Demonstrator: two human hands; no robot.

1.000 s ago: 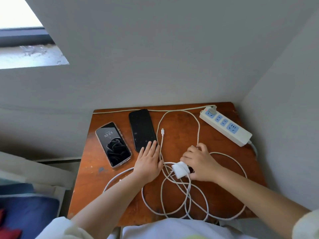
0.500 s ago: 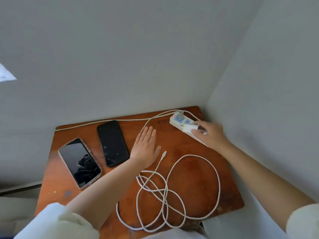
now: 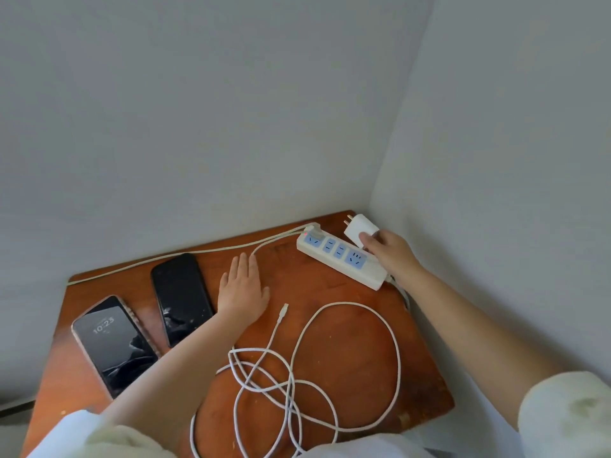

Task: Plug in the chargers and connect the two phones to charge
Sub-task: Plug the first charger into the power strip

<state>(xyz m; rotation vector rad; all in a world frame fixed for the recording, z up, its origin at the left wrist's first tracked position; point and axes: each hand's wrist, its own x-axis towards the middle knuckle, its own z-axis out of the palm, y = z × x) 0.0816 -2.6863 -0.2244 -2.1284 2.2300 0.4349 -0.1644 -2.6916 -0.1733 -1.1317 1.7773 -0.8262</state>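
**Charger held beside the power strip, both phones lying unconnected**

At the lower left of the frame, a phone with a lit screen (image 3: 114, 345) is seen lying flat on the wooden table (image 3: 347, 338), the time 10:23 showing on it. Just to its right, a second, dark-screened phone (image 3: 182, 297) is laid flat, apart from the first. Right of that phone, the left hand (image 3: 243, 289) is rested palm down on the table, fingers spread flat and nothing gripped. In the lower centre, a white charging cable (image 3: 330, 368) is spread in loose, tangled loops, its free connector (image 3: 285, 307) pointed up toward the left hand but not touching it or either phone. In the upper right part of the table, a white power strip (image 3: 340, 256) with blue sockets is placed diagonally, a cord run from its upper end along the table's far edge. At the far corner, a white charger (image 3: 358, 231) is pinched in the closed fingers of the right hand (image 3: 393, 252), prongs pointed up-left, just beyond the strip and not inserted in any socket.
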